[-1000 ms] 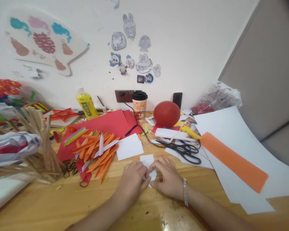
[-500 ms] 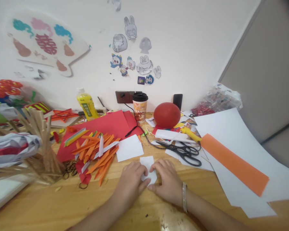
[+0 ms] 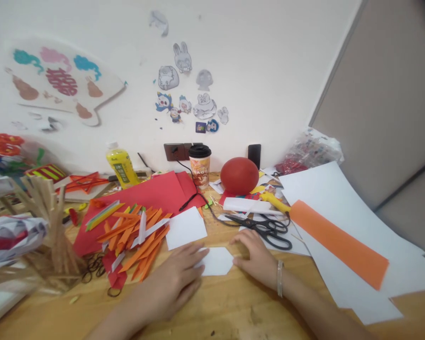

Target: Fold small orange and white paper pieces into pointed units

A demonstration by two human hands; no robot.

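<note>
A small piece of white paper (image 3: 216,261) lies on the wooden table in front of me, its right end cut or folded to a blunt point. The fingers of my left hand (image 3: 177,278) are stretched out and rest on its left end, covering that part. On the other side, my right hand (image 3: 257,259) has thumb and index finger apart around the pointed end, the thumb at its edge. Just beyond the right hand lie black scissors (image 3: 269,229). A larger white sheet (image 3: 186,227) is behind the left hand.
Folded orange paper strips (image 3: 134,238) are heaped on red paper (image 3: 148,189) at left, near wooden sticks (image 3: 55,222). Behind stand a yellow bottle (image 3: 122,167), a lidded cup (image 3: 200,167) and a red balloon (image 3: 239,175). Right are an orange strip (image 3: 340,243) and large white sheets (image 3: 318,189).
The small white paper has turned from upright to sideways and lies flatter. My hands have moved apart, the left one spreading its fingers. The view has tilted up slightly and shifted right.
</note>
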